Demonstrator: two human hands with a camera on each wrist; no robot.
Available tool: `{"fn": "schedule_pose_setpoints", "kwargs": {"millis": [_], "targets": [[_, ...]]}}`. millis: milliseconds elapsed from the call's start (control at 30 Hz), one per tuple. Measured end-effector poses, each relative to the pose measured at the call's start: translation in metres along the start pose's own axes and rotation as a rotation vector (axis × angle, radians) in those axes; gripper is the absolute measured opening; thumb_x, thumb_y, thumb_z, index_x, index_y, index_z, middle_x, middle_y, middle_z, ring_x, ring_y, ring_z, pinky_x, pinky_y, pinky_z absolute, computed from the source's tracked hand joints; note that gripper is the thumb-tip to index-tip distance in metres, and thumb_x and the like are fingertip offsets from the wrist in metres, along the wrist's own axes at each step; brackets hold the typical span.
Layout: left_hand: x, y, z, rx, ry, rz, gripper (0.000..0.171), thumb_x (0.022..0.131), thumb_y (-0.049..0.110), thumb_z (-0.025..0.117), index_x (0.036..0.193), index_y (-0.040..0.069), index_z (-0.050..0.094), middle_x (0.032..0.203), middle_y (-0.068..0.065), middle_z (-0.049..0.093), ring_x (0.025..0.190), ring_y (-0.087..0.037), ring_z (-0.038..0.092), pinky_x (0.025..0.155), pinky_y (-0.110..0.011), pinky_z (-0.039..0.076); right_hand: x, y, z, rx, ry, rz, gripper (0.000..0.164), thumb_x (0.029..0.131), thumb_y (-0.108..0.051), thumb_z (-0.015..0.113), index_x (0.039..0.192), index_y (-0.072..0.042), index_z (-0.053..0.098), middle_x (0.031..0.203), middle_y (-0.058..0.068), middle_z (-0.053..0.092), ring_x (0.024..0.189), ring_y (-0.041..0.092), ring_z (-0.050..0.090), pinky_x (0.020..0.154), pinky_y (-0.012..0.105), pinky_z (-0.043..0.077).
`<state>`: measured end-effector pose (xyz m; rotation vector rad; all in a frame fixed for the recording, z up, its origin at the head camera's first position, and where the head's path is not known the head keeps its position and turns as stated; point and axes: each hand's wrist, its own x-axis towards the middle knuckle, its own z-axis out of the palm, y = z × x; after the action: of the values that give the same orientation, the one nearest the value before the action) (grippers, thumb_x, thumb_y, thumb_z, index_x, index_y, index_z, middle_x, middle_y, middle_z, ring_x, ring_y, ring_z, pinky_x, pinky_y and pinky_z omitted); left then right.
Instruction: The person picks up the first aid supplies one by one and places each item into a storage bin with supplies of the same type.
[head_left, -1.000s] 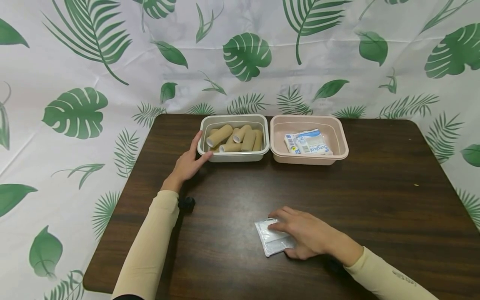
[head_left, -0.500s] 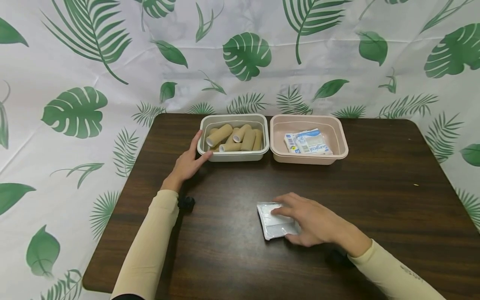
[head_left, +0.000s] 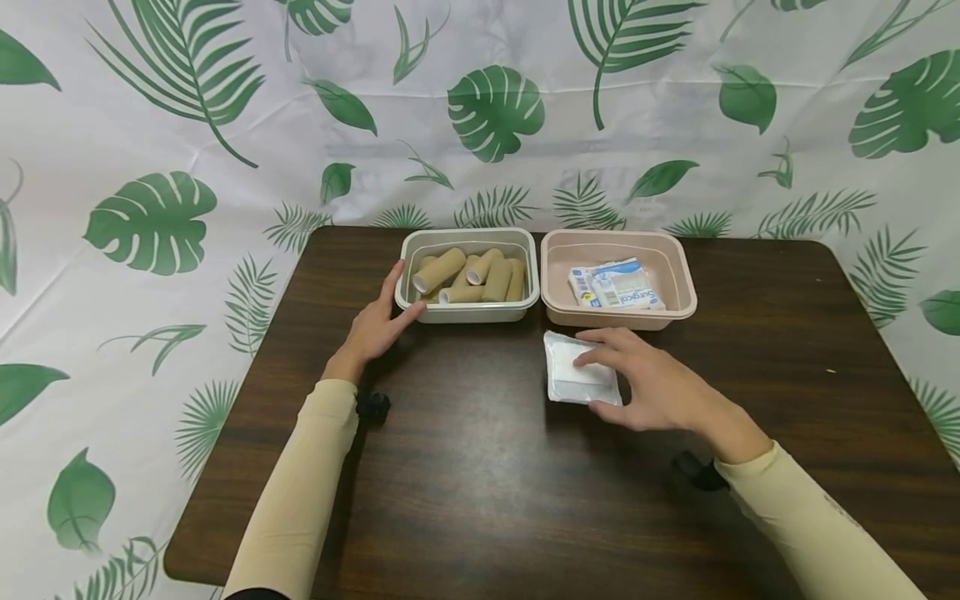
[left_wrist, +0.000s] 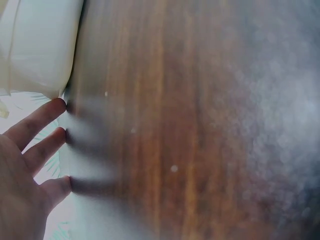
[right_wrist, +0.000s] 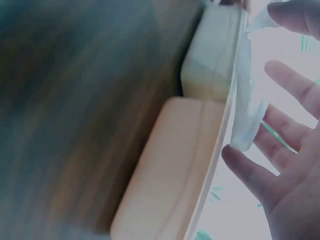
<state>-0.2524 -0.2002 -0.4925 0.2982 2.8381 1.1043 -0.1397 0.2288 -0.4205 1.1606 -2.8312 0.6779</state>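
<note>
My right hand (head_left: 660, 379) pinches a flat, square white packet (head_left: 564, 362) in a shiny wrapper. It holds the packet above the table, just in front of the pink tub (head_left: 607, 318). In the right wrist view, thumb and fingers meet the packet's (right_wrist: 244, 115) edges beside the tubs. Several packets (head_left: 628, 282) with blue "Surgical" print lie in the pink tub. At the front left corner of the grey tub (head_left: 474, 313), my left hand (head_left: 372, 329) rests with spread, straight fingers at the rim. That tub holds several brown cardboard tubes (head_left: 497, 281).
Both tubs stand side by side at the back of the dark wooden table (head_left: 450, 500). Behind it hangs a white cloth (head_left: 405, 142) with green leaf prints. A small yellowish speck (head_left: 830, 371) lies at the right.
My right hand has carried the white packet up and away from the front of the table toward the pink tub, slightly rightward. My left hand stays at the grey tub.
</note>
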Motion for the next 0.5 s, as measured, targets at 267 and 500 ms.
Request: {"fn": "schedule_pose_setpoints", "kwargs": {"millis": [267,500], "targets": [[0.000,0.000,0.001,-0.002,0.005,0.009,0.079,0.091,0.072,0.044,0.151,0.055,-0.006,0.141,-0.028,0.048,0.116,-0.048,0.054,0.096,-0.064,0.037,0.013,0.029,-0.017,-0.029,0.128,0.037,0.038,0.075,-0.029,0.082,0.108,-0.018,0.066,0.142,0.008,0.050,0.125,0.028,0.047,0.095,0.049,0.040],[0.001,-0.001,0.001,0.000,0.005,0.007,0.079,0.091,0.072,0.044,0.151,0.055,-0.006,0.140,-0.028,0.048,0.116,-0.048,0.055,0.095,-0.064,0.037,0.024,0.047,-0.028,-0.035,0.192,0.056,0.027,0.075,-0.024,0.083,0.090,-0.016,0.063,0.140,0.013,0.051,0.120,0.032,0.049,0.084,0.045,0.043]]}}
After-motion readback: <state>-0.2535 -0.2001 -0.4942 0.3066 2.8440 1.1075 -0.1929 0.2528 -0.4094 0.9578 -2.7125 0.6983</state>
